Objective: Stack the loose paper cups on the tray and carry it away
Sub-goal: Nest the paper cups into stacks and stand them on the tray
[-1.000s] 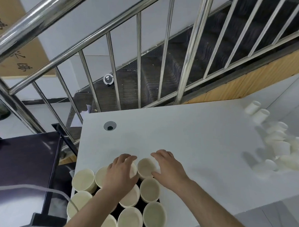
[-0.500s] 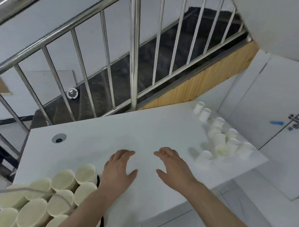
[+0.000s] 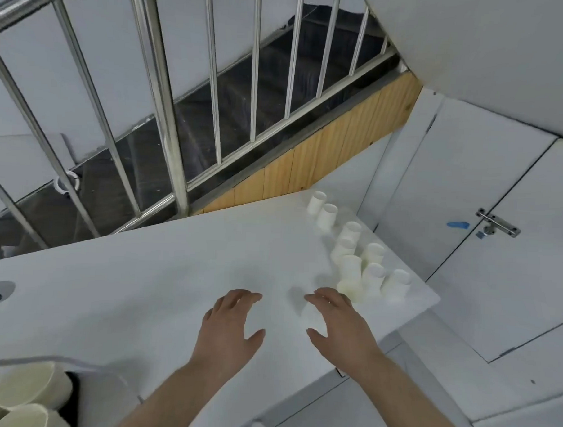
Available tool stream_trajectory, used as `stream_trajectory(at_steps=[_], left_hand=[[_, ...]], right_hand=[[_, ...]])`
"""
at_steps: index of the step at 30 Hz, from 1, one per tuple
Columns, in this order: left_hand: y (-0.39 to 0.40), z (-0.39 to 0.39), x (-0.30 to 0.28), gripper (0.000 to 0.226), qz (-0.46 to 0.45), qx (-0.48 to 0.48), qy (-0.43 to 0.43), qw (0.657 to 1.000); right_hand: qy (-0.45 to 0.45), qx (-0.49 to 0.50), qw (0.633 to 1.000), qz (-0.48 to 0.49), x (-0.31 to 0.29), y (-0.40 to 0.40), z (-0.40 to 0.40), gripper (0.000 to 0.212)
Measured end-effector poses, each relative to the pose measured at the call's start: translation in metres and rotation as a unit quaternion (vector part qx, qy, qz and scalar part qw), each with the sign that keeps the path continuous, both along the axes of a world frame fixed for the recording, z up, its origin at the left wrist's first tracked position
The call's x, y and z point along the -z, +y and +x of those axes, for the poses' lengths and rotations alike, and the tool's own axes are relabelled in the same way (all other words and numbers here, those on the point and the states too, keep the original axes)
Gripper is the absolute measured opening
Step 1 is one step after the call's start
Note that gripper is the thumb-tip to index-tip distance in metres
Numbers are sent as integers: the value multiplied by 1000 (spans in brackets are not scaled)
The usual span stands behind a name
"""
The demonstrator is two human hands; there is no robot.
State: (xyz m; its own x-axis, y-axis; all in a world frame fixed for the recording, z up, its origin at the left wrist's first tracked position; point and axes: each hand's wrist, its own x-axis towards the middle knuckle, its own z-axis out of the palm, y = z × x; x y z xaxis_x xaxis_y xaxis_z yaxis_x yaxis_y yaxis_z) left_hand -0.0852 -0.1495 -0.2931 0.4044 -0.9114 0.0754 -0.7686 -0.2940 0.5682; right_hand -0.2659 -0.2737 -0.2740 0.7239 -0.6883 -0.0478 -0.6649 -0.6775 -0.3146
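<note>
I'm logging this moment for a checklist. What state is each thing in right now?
left hand: open, holding nothing, over the table
right hand: open, reaching toward the loose cups, holding nothing
loose cups: clustered at the table's right end, unstacked
tray cups: open side up, bottom left
door latch: cannot tell

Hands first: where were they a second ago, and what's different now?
Both hands left the cups on the tray and moved right across the table. The right hand now nears the loose cups; the left hand is beside it. Both hold nothing. Cups unmoved.
</note>
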Motion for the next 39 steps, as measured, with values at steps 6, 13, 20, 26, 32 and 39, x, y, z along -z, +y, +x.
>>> stream_trajectory(at_steps=[6,13,20,26,32,39], left_hand=[[-66,-5,21,55,12,21,18,1000],[-131,6,39,55,26,16,37,999],[-155,17,51,55,52,-1,45,998],[-148,5,53,54,51,-37,48,997],[-121,-22,58,54,48,-80,63,994],[-111,-39,61,85,27,-112,227,967]], right_hand=[[36,19,999,3,12,-58,-8,57],[105,-32,994,22,28,-129,9,63],[180,-107,974,82,66,-143,32,71],[218,-153,962,63,89,-143,40,62],[206,-191,958,62,104,-141,32,47],[1,-39,973,228,76,-148,23,49]])
